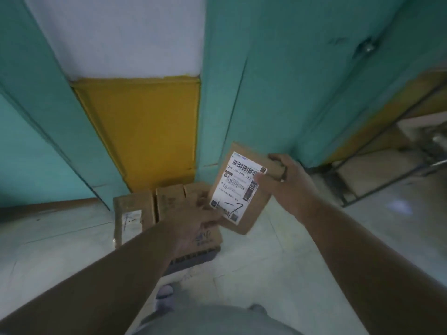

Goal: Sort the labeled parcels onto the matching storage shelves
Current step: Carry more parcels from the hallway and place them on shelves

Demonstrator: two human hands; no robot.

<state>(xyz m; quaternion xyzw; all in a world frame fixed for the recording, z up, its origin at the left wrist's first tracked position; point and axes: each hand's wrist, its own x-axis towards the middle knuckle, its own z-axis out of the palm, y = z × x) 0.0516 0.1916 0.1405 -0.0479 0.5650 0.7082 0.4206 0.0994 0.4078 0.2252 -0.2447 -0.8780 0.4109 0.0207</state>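
— While you hold that labeled parcel [242, 189] up, where are your hands?

— My right hand [287, 180] grips its top corner; my left hand [193, 221] seems to pinch the bottom edge, above floor boxes [150, 204].

Pale grey-white tiled floor [290, 262], glossy, with thin dark grout lines. On it, against the foot of the teal and yellow wall: a cluster of brown cardboard parcels [169, 199] side by side, touching. Leftmost flat brown cardboard box [131, 213] carries a white label, print blurred. Dark item under the nearest parcel, unclear.
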